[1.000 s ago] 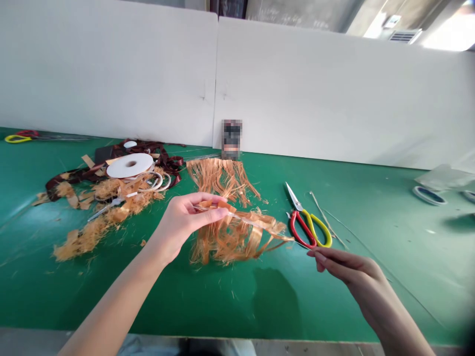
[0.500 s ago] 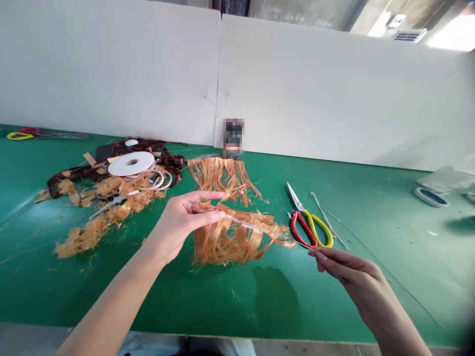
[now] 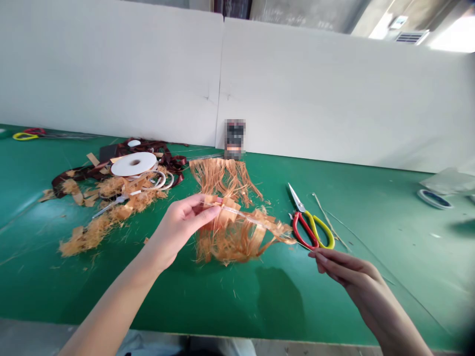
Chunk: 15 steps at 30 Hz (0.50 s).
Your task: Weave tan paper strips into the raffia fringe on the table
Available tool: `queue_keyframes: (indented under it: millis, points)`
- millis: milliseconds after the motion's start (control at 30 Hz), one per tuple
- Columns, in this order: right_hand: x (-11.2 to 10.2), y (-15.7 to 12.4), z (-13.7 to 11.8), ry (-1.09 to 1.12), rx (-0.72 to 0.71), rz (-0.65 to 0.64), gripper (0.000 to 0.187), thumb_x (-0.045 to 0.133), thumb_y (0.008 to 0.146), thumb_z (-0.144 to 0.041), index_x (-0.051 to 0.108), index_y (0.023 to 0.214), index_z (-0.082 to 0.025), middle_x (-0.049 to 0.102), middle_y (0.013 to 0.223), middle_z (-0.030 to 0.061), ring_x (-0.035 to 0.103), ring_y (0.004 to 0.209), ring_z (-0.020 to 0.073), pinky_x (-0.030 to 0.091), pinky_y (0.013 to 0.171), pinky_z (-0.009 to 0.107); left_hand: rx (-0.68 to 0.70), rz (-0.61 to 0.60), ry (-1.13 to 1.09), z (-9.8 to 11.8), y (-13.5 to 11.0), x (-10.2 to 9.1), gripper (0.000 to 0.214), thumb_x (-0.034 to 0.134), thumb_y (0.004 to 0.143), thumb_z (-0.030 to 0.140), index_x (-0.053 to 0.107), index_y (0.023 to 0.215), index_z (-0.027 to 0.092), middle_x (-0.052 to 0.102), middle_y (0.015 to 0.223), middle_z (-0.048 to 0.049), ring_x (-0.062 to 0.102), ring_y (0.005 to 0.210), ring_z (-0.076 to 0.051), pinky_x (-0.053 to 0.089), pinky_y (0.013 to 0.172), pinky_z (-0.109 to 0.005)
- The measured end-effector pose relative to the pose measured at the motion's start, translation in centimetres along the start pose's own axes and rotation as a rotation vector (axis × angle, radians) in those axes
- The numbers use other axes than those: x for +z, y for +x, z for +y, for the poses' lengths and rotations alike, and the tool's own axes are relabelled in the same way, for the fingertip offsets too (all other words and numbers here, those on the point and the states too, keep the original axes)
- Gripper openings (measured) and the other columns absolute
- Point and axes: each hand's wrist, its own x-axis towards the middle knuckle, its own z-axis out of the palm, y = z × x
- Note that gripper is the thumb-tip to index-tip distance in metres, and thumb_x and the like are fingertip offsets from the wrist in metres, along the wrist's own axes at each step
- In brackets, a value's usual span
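Observation:
My left hand (image 3: 185, 217) pinches one end of a strip of tan, papery fringe (image 3: 239, 242) between thumb and fingers. A pale band runs along the top of this fringe, and its shreds hang down. At the strip's right end a thin wire (image 3: 302, 244) comes out. The fingertips of my right hand (image 3: 351, 269) are closed on that wire. Just beyond my right hand lie scissors (image 3: 306, 212) with one red and one yellow handle, blades pointing away. A second tan fringe piece (image 3: 222, 175) lies flat behind the held one.
On the left are a white spool (image 3: 133, 164), dark brown ribbon (image 3: 70, 178) and shredded tan scraps (image 3: 89, 235). Another pair of scissors (image 3: 27, 134) lies at the far left. Thin wires (image 3: 330, 220) and a tape roll (image 3: 435, 199) are on the right. White panels (image 3: 315, 94) stand behind.
My left fingers have closed down onto the fringe's top band, where the index finger was stretched out and lifted before. The right hand keeps its pinch on the wire.

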Motion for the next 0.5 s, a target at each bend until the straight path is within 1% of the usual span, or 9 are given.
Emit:
queue_keyframes:
  millis: [67,133,200,233,267,300,367,433,500]
  points:
    - [-0.1,0.2,0.3,-0.043,-0.02,-0.026,0.039,0.08,0.054,-0.052,0.08,0.077,-0.021,0.069,0.066,0.0062,0.059,0.071,0.0209,0.044,0.056,0.027,0.02,0.058,0.073,0.0,-0.1,0.1,0.026,0.07,0.079,0.044,0.073,0.093,0.023,0.071,0.092,-0.0013,0.06,0.084,-0.013,0.044,0.071,-0.019]
    - [-0.2,0.4,0.5,-0.112,-0.056,-0.064,0.038,0.076,0.061,-0.053,0.079,0.081,-0.021,0.071,0.069,0.0063,0.06,0.07,0.0207,0.046,0.058,0.028,0.032,0.096,0.125,-0.1,-0.2,0.1,0.028,0.07,0.078,0.046,0.074,0.093,0.023,0.069,0.085,-0.0009,0.057,0.076,-0.012,0.041,0.064,-0.02]
    - [0.0,0.6,0.4,-0.208,-0.115,-0.095,0.039,0.072,0.065,-0.053,0.078,0.085,-0.021,0.074,0.079,0.0083,0.064,0.079,0.025,0.05,0.069,0.034,0.044,0.12,0.157,-0.1,-0.3,0.1,0.029,0.069,0.078,0.047,0.074,0.092,0.022,0.067,0.08,-0.0009,0.054,0.071,-0.012,0.04,0.061,-0.02]
    - [0.3,0.7,0.2,-0.264,-0.168,-0.072,0.04,0.07,0.067,-0.053,0.077,0.088,-0.02,0.075,0.087,0.0098,0.065,0.087,0.0285,0.05,0.077,0.039,0.049,0.124,0.16,-0.1,-0.4,0.1,0.029,0.069,0.078,0.047,0.074,0.091,0.022,0.067,0.081,-0.0011,0.054,0.071,-0.012,0.04,0.062,-0.021]
    - [0.6,0.7,-0.2,-0.324,-0.245,-0.014,0.041,0.068,0.068,-0.052,0.076,0.091,-0.019,0.075,0.095,0.0115,0.064,0.096,0.0324,0.048,0.086,0.045,0.052,0.124,0.162,-0.1,-0.5,0.1,0.028,0.068,0.079,0.047,0.074,0.09,0.022,0.067,0.083,-0.0013,0.054,0.072,-0.013,0.04,0.063,-0.021]
    - [1.0,0.6,-0.6,-0.383,-0.345,0.077,0.042,0.066,0.071,-0.051,0.075,0.096,-0.019,0.074,0.101,0.0129,0.062,0.103,0.0355,0.045,0.091,0.05,0.05,0.12,0.166,0.0,-0.5,0.2,0.027,0.068,0.079,0.047,0.074,0.089,0.022,0.066,0.083,-0.0012,0.054,0.073,-0.013,0.041,0.063,-0.021]
    - [2.2,0.1,-2.0,-0.494,-0.626,0.326,0.039,0.059,0.079,-0.046,0.071,0.102,-0.017,0.07,0.109,0.0152,0.056,0.112,0.0373,0.04,0.097,0.057,0.036,0.105,0.172,0.1,-0.7,0.4,0.026,0.067,0.08,0.046,0.074,0.086,0.022,0.065,0.079,-0.0005,0.054,0.071,-0.012,0.041,0.062,-0.021]
    - [3.7,-1.0,-3.7,-0.532,-0.884,0.38,0.03,0.056,0.088,-0.031,0.064,0.114,-0.02,0.066,0.116,0.0127,0.058,0.11,0.0298,0.044,0.096,0.05,0.008,0.086,0.145,0.4,-0.9,0.9,0.024,0.067,0.08,0.045,0.073,0.084,0.021,0.064,0.077,-0.0002,0.054,0.069,-0.011,0.042,0.061,-0.02]
    - [5.5,-2.3,-5.4,-0.61,-1.166,0.375,0.031,0.061,0.085,-0.017,0.062,0.115,-0.023,0.065,0.115,0.0098,0.053,0.116,0.0278,0.042,0.099,0.048,-0.027,0.061,0.091,0.6,-1.1,1.4,0.023,0.067,0.08,0.043,0.073,0.084,0.021,0.064,0.075,0.0,0.054,0.068,-0.011,0.042,0.06,-0.019]
